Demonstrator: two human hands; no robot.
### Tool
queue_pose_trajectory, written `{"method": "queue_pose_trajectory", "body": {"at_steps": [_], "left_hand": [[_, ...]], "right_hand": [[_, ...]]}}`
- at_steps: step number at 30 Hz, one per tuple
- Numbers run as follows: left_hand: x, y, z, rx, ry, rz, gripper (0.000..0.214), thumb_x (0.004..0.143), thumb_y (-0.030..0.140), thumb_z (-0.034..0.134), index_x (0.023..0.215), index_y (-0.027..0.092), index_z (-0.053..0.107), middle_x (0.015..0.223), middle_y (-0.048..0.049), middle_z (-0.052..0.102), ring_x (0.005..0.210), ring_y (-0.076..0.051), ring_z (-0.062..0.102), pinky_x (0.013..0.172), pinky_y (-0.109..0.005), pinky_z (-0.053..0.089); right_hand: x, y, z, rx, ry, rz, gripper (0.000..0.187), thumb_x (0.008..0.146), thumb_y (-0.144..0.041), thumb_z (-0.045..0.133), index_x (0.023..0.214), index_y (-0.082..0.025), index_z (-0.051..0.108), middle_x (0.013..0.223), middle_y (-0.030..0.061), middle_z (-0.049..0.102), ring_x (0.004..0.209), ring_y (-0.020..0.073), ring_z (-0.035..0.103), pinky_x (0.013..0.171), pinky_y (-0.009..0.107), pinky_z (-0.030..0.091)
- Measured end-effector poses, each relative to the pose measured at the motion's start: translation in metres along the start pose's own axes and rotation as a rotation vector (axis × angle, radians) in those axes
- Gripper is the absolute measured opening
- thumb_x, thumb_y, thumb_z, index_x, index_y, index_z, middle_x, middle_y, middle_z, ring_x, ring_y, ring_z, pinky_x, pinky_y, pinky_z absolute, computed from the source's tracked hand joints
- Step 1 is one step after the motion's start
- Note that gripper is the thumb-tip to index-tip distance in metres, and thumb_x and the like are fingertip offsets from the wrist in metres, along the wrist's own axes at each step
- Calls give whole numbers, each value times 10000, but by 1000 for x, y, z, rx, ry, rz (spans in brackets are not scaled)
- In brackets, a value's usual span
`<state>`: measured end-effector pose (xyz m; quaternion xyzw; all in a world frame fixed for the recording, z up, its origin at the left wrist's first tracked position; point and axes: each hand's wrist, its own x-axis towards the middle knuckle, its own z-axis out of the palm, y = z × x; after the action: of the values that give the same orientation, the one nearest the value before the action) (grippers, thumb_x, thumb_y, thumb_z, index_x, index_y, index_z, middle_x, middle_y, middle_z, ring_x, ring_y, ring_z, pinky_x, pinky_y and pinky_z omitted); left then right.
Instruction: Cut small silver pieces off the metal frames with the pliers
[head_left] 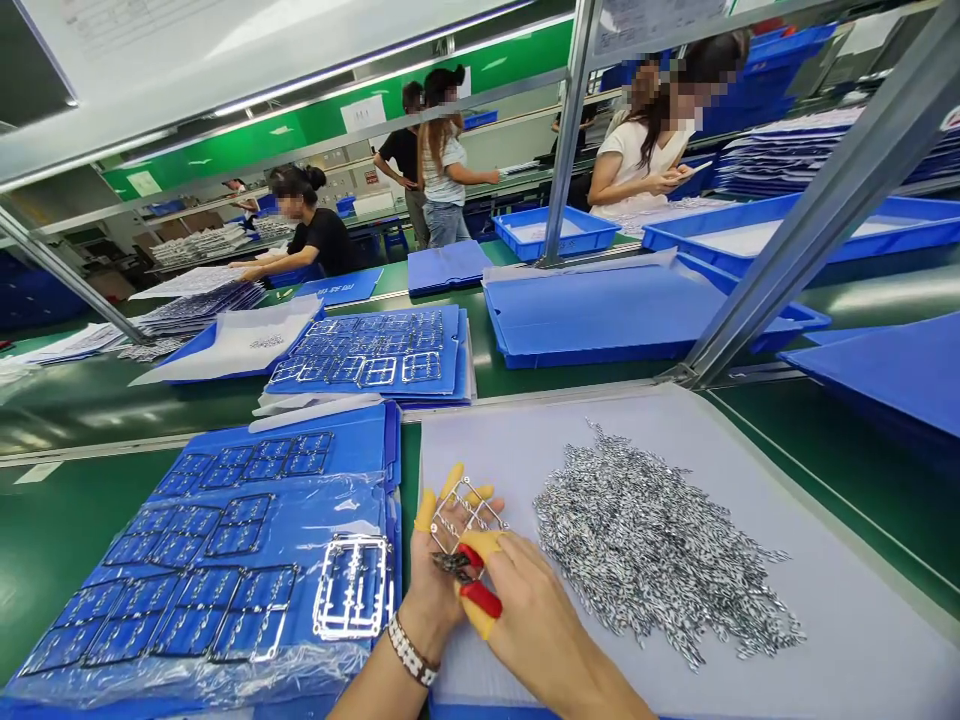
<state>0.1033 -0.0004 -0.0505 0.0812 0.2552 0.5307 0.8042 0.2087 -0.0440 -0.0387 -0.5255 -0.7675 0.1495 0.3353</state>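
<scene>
My left hand (429,575), with yellow finger covers, holds a shiny silver frame (466,482) with small parts joined inside it. In my right hand (525,590) is a pair of red-handled nippers (480,598), its dark jaws against the frame's lower edge. A large heap of small silver pieces (652,540) lies on the white sheet (795,640) to the right of my hands. On the left, dark and silver frames (247,610) rest in rows on blue sheets with clear plastic film. A brighter stack of frames (352,585) sits nearest my left wrist.
Behind stands another blue stack with frames (360,350), beside a paper-lined blue tray (225,345). Blue trays (592,320) line the green bench farther back. A slanted metal post (817,190) rises at the right. Several people (315,230) are across the bench.
</scene>
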Motion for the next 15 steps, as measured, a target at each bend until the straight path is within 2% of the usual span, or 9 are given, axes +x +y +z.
{"method": "queue_pose_trajectory", "body": {"at_steps": [4, 7, 11, 15], "left_hand": [[1, 0, 2, 8, 37, 35, 605, 850, 538, 486, 1341, 185, 476, 1073, -134, 669, 918, -251, 642, 921, -415, 438], [1, -4, 2, 29, 26, 45, 590, 860, 547, 463, 1304, 161, 517, 1071, -139, 672, 948, -253, 634, 940, -398, 427], [1, -6, 0, 78, 19, 44, 565, 864, 557, 448, 1266, 174, 555, 1031, -122, 688, 968, -258, 629, 952, -403, 415], [2, -7, -3, 139, 31, 69, 574, 862, 557, 452, 1285, 179, 542, 1079, -124, 677, 985, -258, 621, 951, -403, 413]], "right_hand": [[7, 12, -21, -284, -45, 61, 317, 773, -224, 625, 1083, -175, 583, 916, 81, 646, 861, 249, 584, 775, 390, 441], [14, 14, -24, -454, -124, 84, 339, 767, -288, 656, 1082, -172, 607, 884, 83, 662, 838, 258, 595, 738, 377, 428], [18, 9, -21, -495, -164, 80, 314, 780, -313, 652, 1070, -195, 622, 922, 75, 675, 849, 244, 599, 746, 362, 406], [18, 8, -22, -483, -194, 106, 315, 792, -323, 641, 1080, -195, 624, 918, 72, 677, 851, 246, 603, 743, 363, 397]]}}
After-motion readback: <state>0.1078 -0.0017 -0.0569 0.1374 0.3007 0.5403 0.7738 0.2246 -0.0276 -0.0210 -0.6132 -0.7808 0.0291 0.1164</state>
